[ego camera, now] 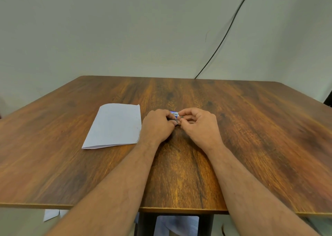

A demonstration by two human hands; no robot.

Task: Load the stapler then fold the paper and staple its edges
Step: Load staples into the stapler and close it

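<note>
Fingers [171,122] of the left hand [158,126] are curled round a small blue-and-white box [174,114], which looks like a staple box, though most of it is hidden under the hand. Fingers of the right hand [201,126] are curled too, thumb and forefinger pinching a small metallic piece [177,122] at the box's near end; it is too small and blurred to say whether it is a strip of staples. Both hands meet over the middle of the counter [251,137], knuckles up, wrists low near the wood.

Nearest the camera, both bare forearms reach in from the bottom edge across the counter's front edge. Under that edge, a scrap of white paper [51,214] shows at the left, and some pale blue cloth [177,225] lies between the dark legs.

Just left of the left hand lies the folded paper [115,126], flat on the counter, its fold toward the camera and its right edge close beside the left wrist. No stapler can be made out; whether one is under the hands I cannot tell.

Beyond the counter is a plain pale wall [125,29], with a black cable [224,38] running down it at a slant to the counter's far edge.
</note>
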